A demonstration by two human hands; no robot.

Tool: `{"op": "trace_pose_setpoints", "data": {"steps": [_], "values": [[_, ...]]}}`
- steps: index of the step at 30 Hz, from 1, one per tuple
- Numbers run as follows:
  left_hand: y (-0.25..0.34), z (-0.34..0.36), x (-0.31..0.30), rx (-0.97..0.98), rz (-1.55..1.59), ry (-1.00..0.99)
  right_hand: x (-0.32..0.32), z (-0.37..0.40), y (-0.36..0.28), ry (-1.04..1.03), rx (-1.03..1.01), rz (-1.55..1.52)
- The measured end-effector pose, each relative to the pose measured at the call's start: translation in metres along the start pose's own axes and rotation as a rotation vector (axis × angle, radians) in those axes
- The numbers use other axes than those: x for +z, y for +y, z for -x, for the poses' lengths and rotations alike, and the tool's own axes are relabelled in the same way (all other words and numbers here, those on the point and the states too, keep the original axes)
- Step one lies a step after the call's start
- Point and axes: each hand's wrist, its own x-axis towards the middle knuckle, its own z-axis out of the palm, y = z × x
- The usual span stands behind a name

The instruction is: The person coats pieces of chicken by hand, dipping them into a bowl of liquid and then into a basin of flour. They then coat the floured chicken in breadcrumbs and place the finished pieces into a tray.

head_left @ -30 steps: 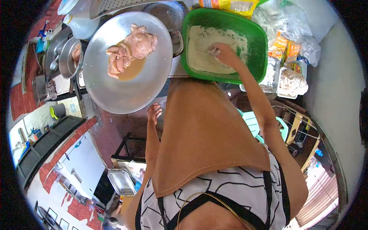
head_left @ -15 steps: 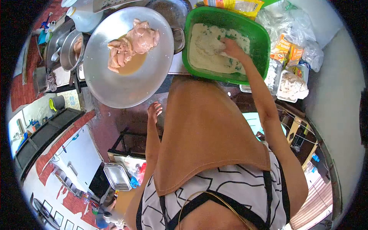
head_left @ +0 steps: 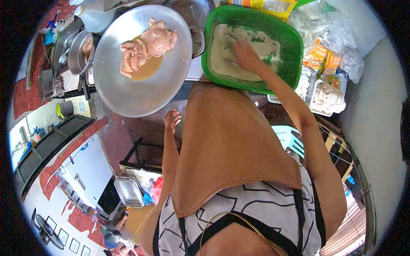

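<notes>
My right hand (head_left: pixel 247 56) is inside a green plastic basin (head_left: pixel 294 55), on a layer of pale flour-like powder (head_left: pixel 224 47). Its fingers are stretched out and blurred by motion, and I make out nothing held in them. Dark green patches of the basin's bottom show through the powder. Below the rim of a wide metal pan (head_left: pixel 143 98) hangs my left hand (head_left: pixel 172 120), with loosely bent fingers apart and nothing in them. Pieces of raw chicken (head_left: pixel 158 39) lie in that pan in a shallow brownish liquid (head_left: pixel 147 72).
Right of the basin are orange packets (head_left: pixel 318 53), clear plastic bags (head_left: pixel 341 34) and a tray of whitish, coated-looking pieces (head_left: pixel 328 96). A yellow bag (head_left: pixel 267 7) lies behind the basin. Metal bowls (head_left: pixel 79 53) stand at left. A turquoise plastic chair (head_left: pixel 288 138) is below the counter.
My right hand has swept left through the powder, its fingers stretching out, and more of the basin's bottom shows. My left hand has risen slightly. The view has shifted a little.
</notes>
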Motion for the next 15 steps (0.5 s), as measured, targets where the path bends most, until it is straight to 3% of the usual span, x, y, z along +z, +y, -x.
{"op": "trace_pose_setpoints", "data": {"steps": [2,6,9,11,15], "values": [[-0.004,0.001,0.0,0.05,0.055,-0.014,0.026,-0.016,-0.021,0.215,-0.08,-0.087],[-0.014,-0.012,-0.009,0.009,0.103,-0.051,0.053,-0.02,-0.04,0.211,0.021,-0.239],[-0.016,0.011,0.003,0.086,0.129,0.032,0.064,-0.003,-0.025,0.051,-0.043,-0.251],[-0.015,0.012,0.007,-0.053,0.13,0.067,0.063,0.0,-0.018,0.076,-0.449,-0.08],[-0.038,0.008,0.004,-0.001,0.077,0.086,0.056,-0.005,-0.021,0.08,-0.424,-0.042]]}}
